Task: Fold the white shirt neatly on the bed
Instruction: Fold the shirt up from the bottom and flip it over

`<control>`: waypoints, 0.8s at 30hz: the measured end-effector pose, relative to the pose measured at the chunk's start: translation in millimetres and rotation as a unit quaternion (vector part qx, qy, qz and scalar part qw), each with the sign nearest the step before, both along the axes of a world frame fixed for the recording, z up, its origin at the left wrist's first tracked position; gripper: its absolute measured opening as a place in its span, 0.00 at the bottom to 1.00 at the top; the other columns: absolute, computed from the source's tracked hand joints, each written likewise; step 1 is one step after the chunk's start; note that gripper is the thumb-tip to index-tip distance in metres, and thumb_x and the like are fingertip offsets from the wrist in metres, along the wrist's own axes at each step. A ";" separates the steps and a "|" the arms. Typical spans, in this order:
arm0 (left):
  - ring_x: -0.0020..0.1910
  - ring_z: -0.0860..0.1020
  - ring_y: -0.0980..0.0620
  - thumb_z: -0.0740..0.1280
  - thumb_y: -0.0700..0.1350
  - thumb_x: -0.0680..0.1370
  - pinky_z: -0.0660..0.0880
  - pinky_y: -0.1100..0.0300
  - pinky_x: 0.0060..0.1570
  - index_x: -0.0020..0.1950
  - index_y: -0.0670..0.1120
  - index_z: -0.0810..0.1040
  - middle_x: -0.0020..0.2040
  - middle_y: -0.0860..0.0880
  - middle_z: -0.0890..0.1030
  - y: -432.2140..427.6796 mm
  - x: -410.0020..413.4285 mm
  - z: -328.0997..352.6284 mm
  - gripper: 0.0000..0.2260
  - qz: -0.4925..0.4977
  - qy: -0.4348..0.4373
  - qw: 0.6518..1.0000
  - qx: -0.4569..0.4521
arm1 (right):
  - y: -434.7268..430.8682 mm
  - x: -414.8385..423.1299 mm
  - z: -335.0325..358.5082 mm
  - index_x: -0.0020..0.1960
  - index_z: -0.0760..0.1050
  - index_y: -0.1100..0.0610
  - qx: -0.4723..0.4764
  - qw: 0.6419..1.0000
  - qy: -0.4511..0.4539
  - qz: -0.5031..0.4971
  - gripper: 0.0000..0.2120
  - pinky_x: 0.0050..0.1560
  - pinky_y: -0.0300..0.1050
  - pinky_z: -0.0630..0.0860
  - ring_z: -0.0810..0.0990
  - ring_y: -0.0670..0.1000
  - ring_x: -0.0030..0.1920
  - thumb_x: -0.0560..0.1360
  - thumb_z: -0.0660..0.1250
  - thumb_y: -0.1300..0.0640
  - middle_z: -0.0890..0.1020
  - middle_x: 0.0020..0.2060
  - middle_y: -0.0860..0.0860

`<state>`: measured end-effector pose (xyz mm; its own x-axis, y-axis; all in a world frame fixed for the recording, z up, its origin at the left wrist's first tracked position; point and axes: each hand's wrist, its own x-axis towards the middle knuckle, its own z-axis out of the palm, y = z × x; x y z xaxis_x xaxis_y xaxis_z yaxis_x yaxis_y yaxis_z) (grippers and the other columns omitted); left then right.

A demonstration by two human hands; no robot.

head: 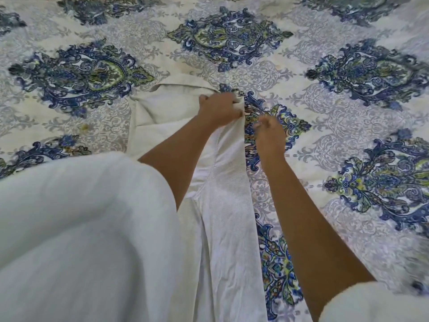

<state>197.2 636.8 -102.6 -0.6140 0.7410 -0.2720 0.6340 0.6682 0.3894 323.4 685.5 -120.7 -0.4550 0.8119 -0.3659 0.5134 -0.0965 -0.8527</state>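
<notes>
Bedspread [301, 117], head view: cream ground, grey scrollwork, rows of blue-and-green diamond medallions; it fills the whole view, and no edge of the bed shows.

Item 1, shirt [222, 205]: white, fine textured weave. It lies flat on the bedspread as a long strip, running from the near side, under your arms, up to about the middle. At its far end the cloth widens to the left, where a creased flap [148, 110] is turned over on itself. A curved seam crosses the strip below your left hand.

Item 2, left hand [220, 110]: at the far right corner of the shirt, fingers curled over the edge and gripping the bunched cloth there.

Item 3, right hand [270, 135]: on the bedspread just beside the shirt's right edge, near your left hand, fingers curled in. Motion blur hides the fingertips; you cannot tell whether they pinch the edge or hold nothing.

Item 4, sleeves: your left sleeve [76, 228], white and loose, covers the near left; your right sleeve [371, 303] shows at the near right.

Item 5, stain [86, 127]: small, yellowish, on the bedspread left of the shirt.
</notes>
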 end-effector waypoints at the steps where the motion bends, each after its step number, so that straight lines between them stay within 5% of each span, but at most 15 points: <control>1: 0.64 0.71 0.45 0.63 0.46 0.75 0.62 0.49 0.62 0.61 0.46 0.75 0.62 0.44 0.75 5.6 -5.2 -0.4 0.15 0.012 -0.026 1.000 0.008 | -1.3 2.7 -5.8 0.46 0.76 0.56 -0.005 0.997 -0.056 0.046 0.05 0.47 0.49 0.75 0.78 0.54 0.45 0.77 0.62 0.55 0.81 0.48 0.54; 3: 0.63 0.72 0.41 0.63 0.41 0.76 0.67 0.53 0.59 0.61 0.39 0.75 0.62 0.39 0.75 14.0 -16.9 -4.5 0.15 0.053 -0.079 0.995 0.029 | -5.4 5.4 -13.0 0.34 0.71 0.56 0.012 0.976 -0.143 0.162 0.14 0.39 0.45 0.70 0.75 0.55 0.39 0.75 0.66 0.52 0.77 0.35 0.53; 6: 0.60 0.74 0.41 0.60 0.40 0.79 0.71 0.73 0.37 0.62 0.34 0.74 0.62 0.37 0.76 13.6 -28.0 -8.6 0.14 0.109 -0.122 0.986 0.024 | -14.0 5.7 -17.1 0.42 0.74 0.61 0.067 0.960 -0.178 0.204 0.10 0.43 0.44 0.70 0.73 0.52 0.42 0.76 0.66 0.54 0.74 0.37 0.52; 8: 0.55 0.77 0.45 0.63 0.43 0.78 0.67 0.75 0.27 0.61 0.36 0.75 0.62 0.39 0.77 16.5 -29.7 -11.1 0.15 0.102 -0.125 0.987 0.015 | -14.5 7.0 -17.3 0.39 0.72 0.59 0.064 0.965 -0.168 0.192 0.11 0.44 0.45 0.69 0.74 0.53 0.43 0.75 0.66 0.53 0.73 0.35 0.51; 15: 0.59 0.77 0.41 0.63 0.41 0.77 0.74 0.56 0.56 0.57 0.36 0.78 0.58 0.38 0.79 25.0 -27.2 -19.2 0.12 0.117 -0.118 0.984 0.059 | -27.4 36.0 -13.9 0.30 0.64 0.54 0.028 0.950 -0.234 0.204 0.18 0.61 0.50 0.63 0.71 0.51 0.44 0.75 0.65 0.53 0.74 0.38 0.49; 18: 0.58 0.77 0.41 0.65 0.43 0.77 0.73 0.55 0.56 0.56 0.37 0.79 0.57 0.39 0.80 24.3 -19.5 -19.4 0.12 0.137 -0.134 0.978 0.078 | -31.9 39.8 -8.7 0.32 0.65 0.54 0.029 0.948 -0.244 0.203 0.17 0.63 0.49 0.58 0.74 0.53 0.50 0.77 0.64 0.52 0.76 0.41 0.50; 21: 0.57 0.77 0.43 0.67 0.47 0.75 0.74 0.55 0.57 0.55 0.39 0.80 0.56 0.40 0.80 28.3 -18.1 -13.0 0.14 0.136 -0.165 0.974 0.070 | -30.3 35.4 -7.9 0.47 0.76 0.55 0.010 0.948 -0.242 0.209 0.12 0.65 0.52 0.60 0.75 0.55 0.57 0.76 0.63 0.46 0.80 0.50 0.54; 24: 0.41 0.78 0.53 0.66 0.37 0.74 0.74 0.63 0.45 0.44 0.43 0.82 0.45 0.48 0.82 31.1 -20.0 -11.3 0.05 0.154 -0.173 0.967 0.108 | -32.2 37.5 -14.9 0.51 0.78 0.58 0.031 0.944 -0.251 0.213 0.13 0.66 0.57 0.65 0.76 0.56 0.56 0.77 0.62 0.49 0.80 0.49 0.54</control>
